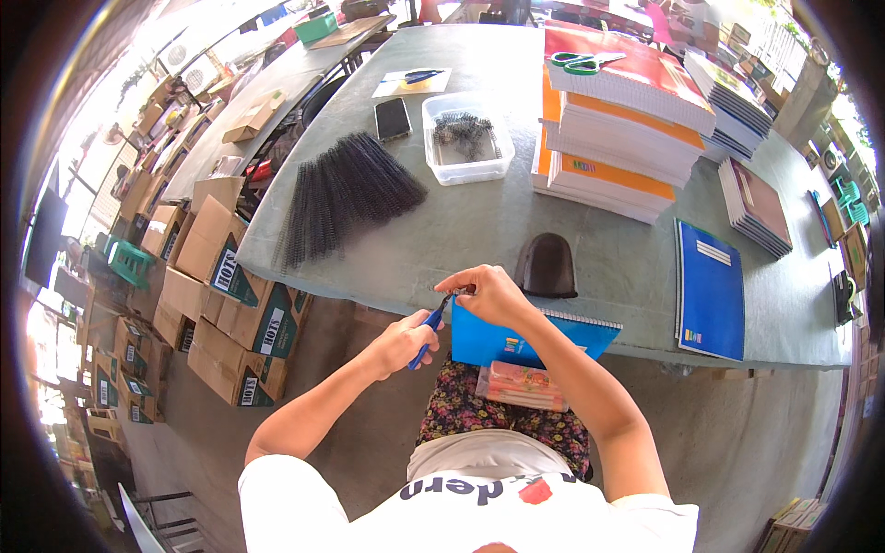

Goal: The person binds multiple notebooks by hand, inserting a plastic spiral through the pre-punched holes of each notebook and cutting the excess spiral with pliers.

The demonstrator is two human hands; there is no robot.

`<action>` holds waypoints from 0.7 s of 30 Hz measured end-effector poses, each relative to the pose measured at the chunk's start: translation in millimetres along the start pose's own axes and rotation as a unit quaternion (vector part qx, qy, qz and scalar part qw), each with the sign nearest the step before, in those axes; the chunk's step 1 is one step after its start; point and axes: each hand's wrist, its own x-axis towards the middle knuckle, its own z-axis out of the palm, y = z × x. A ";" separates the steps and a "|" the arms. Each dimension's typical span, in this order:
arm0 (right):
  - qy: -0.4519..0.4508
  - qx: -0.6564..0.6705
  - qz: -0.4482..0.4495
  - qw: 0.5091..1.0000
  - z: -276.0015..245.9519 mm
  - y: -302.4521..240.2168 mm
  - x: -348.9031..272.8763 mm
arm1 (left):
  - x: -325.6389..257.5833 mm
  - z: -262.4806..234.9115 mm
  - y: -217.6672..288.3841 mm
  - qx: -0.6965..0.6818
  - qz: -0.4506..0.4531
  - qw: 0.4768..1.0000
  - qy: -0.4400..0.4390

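My left hand point(406, 343) is closed around blue-handled pliers point(427, 339), their jaws pointing up at the near corner of a blue notebook point(489, 336). My right hand point(487, 293) pinches the notebook's top left corner, at the end of its spiral binding. The fingers partly hide that coil end and the tips of the pliers. The notebook stands tilted between the table edge and my lap, its coil-bound edge upward. A dark brown, rounded pad-like thing point(548, 266) lies on the table just beyond my right hand.
On the green table point(442, 244) lie many black binding coils point(346, 198), a clear tub point(468, 168) of coil scraps and a phone point(393, 120). Notebook stacks point(613, 152) with green-handled scissors point(585, 63) rise at right, near another blue notebook point(710, 290). A pink packet point(521, 385) rests on my lap.
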 end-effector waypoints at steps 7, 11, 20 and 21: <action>-0.023 -0.094 -0.067 0.993 1.0 3.9 -1.1 | 12.0 -0.7 -0.2 0.202 0.073 0.974 0.073; 0.000 -0.086 -0.073 0.994 6.6 4.1 -3.0 | 12.9 4.0 -11.8 0.300 0.179 0.924 0.158; 0.059 -0.137 -0.025 0.989 3.9 2.1 -4.9 | 3.2 -3.9 -7.6 0.005 0.014 0.999 -0.041; 0.048 -0.148 0.005 0.988 3.9 1.9 -4.3 | 2.0 -4.9 -3.8 0.004 0.013 0.999 -0.040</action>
